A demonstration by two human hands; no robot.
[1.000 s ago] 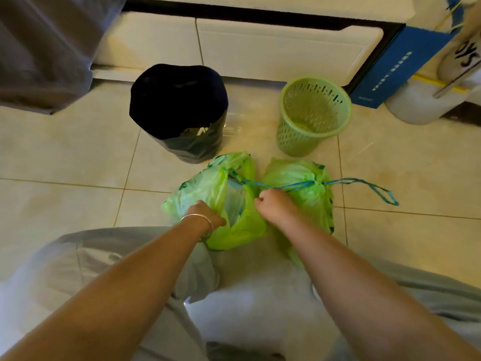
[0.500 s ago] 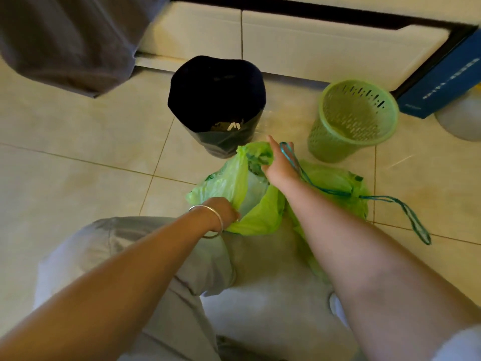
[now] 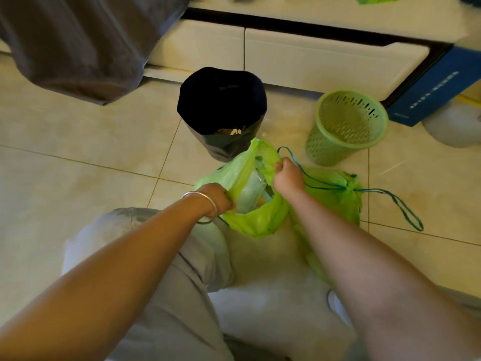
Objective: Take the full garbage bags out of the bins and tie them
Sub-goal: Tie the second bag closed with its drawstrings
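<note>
Two green garbage bags lie on the floor tiles before my knees. The left bag (image 3: pixel 256 220) gapes open, with pale rubbish showing inside. My left hand (image 3: pixel 218 199), a silver bangle on its wrist, pinches the bag's near-left rim. My right hand (image 3: pixel 287 175) grips the right rim together with the blue drawstring (image 3: pixel 400 207). The right bag (image 3: pixel 335 201) is cinched shut, its drawstring loop trailing right over the tiles. A bin lined with a black bag (image 3: pixel 222 110) stands behind. The green perforated bin (image 3: pixel 347 126) to its right holds no bag.
White cabinet drawers (image 3: pixel 312 61) run along the back. A grey cloth (image 3: pixel 86 43) hangs at the upper left. A blue box (image 3: pixel 437 97) leans at the right, with a white round object (image 3: pixel 455 128) beside it. My grey-trousered knees fill the bottom of the view.
My right hand has gone from the drawstring between the bags to the left bag's right rim and closed on it. My left hand keeps its hold. The view has drawn nearer.
</note>
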